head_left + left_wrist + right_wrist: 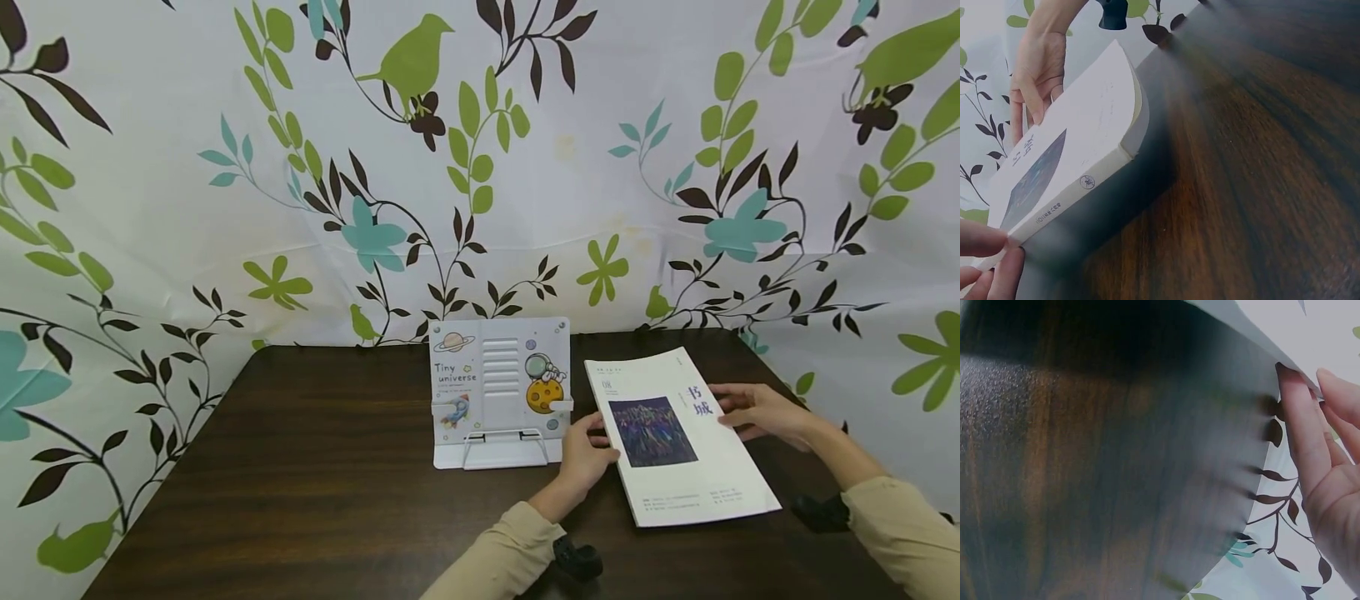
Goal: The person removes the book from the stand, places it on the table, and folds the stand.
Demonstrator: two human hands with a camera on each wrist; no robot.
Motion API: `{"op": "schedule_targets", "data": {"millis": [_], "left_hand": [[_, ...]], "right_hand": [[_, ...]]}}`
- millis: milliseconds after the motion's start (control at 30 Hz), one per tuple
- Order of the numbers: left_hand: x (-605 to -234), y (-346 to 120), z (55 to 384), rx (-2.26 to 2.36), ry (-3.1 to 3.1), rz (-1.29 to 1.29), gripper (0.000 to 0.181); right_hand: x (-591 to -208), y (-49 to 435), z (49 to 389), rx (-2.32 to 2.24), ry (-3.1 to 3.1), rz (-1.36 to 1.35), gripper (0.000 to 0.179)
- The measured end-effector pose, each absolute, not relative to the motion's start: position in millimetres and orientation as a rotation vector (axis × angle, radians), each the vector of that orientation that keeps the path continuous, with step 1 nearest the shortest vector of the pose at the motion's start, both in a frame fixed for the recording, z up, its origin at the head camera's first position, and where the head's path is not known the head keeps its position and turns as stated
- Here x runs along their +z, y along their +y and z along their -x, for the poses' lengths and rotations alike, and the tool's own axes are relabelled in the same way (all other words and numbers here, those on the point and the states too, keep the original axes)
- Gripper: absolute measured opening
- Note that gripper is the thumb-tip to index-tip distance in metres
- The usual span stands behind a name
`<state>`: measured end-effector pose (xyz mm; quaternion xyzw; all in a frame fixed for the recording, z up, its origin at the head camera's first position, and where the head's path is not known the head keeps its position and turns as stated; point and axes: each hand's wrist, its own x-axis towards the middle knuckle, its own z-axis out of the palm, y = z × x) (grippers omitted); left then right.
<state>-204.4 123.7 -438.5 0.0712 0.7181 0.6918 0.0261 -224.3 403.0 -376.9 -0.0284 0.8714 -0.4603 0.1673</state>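
Both hands hold a white magazine [720,467] with a dark square picture on its cover, raised above the table. My left hand [585,454] pinches its spine edge, thumb on the cover and fingers beneath, as the left wrist view shows at the spine [1079,187]. On the opposite edge my right hand [765,414] pinches the pages, thumb on top; in the right wrist view the fingers [1307,431] reach under the sheet's edge. Left of the magazine stands a white book stand [498,375] printed with an astronaut and planets, its wire support at the front.
The dark wood table [322,467] reaches back to a curtain [525,167] patterned with leaves and birds. A black wrist camera [577,558] sits at the left cuff, another [821,512] at the right.
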Motion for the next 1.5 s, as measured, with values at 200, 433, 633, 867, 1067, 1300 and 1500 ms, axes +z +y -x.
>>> {"op": "schedule_targets", "data": {"millis": [200, 433, 633, 867, 1067, 1300, 1500], "left_hand": [[-442, 126, 207, 2.086, 2.266, -0.248, 0.057], [-444, 125, 208, 2.059, 2.292, -0.253, 0.055], [-447, 125, 209, 2.042, 2.314, -0.253, 0.054], [-449, 126, 208, 1.990, 2.376, -0.299, 0.050], [-451, 125, 209, 1.891, 2.453, -0.363, 0.045], [-453, 123, 213, 1.769, 2.554, -0.423, 0.043], [-452, 122, 215, 1.681, 2.624, -0.473, 0.045]], "right_hand": [[-382, 407, 224, -1.317, 2.455, 0.102, 0.075], [-387, 409, 226, -1.336, 2.421, 0.152, 0.075], [-389, 406, 228, -1.323, 2.446, 0.120, 0.074], [-397, 407, 227, -1.317, 2.498, 0.120, 0.070], [-401, 407, 226, -1.309, 2.495, 0.086, 0.068], [-408, 408, 226, -1.294, 2.507, 0.010, 0.068], [-416, 413, 227, -1.275, 2.512, -0.091, 0.072]]}}
